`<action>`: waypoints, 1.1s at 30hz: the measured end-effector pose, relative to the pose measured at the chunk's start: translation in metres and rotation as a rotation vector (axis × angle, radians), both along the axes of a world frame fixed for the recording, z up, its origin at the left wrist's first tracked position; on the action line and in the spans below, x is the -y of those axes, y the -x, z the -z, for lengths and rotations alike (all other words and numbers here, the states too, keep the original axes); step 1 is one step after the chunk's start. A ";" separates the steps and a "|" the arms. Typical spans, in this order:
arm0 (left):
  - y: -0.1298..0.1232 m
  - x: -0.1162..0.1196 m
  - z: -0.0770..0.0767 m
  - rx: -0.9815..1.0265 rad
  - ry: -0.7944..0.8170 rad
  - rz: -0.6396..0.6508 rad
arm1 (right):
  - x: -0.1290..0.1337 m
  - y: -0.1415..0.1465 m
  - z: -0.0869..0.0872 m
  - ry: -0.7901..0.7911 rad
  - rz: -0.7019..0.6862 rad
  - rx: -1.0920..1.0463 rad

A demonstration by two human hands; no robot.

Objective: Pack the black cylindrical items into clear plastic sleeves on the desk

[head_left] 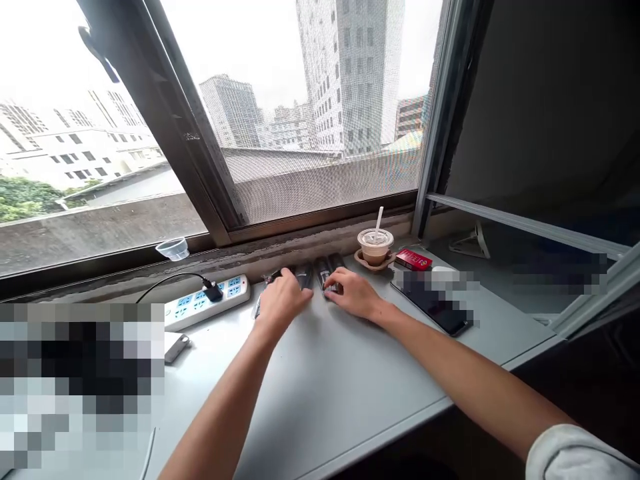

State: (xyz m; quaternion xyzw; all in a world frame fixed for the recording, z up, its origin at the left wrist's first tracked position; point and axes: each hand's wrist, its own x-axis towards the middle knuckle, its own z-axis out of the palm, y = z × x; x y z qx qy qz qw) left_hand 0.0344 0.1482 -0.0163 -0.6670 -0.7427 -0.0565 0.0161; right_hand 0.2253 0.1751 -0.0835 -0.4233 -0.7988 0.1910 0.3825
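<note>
Several dark items in clear wrapping lie in a row near the wall at the back of the white desk. My left hand [284, 297] rests over the wrapped item [258, 307] at the row's left end, its fingers bent down around something I cannot make out. Just right of the row's middle, my right hand [354, 292] has its fingers curled on the near end of a dark wrapped packet [323, 268]. Between the hands another dark packet [303, 273] lies flat, close to my left fingers.
A white power strip [207, 303] with a black plug and cable lies left. At the back right stand an iced drink [375, 248] in a cardboard holder, a red box [413, 259] and a dark phone [435, 307]. A clear plastic cup [173, 249] sits on the sill.
</note>
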 end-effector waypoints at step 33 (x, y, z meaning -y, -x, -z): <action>0.108 0.058 -0.076 0.302 -0.946 0.298 | 0.014 0.010 -0.011 1.158 -0.573 -0.885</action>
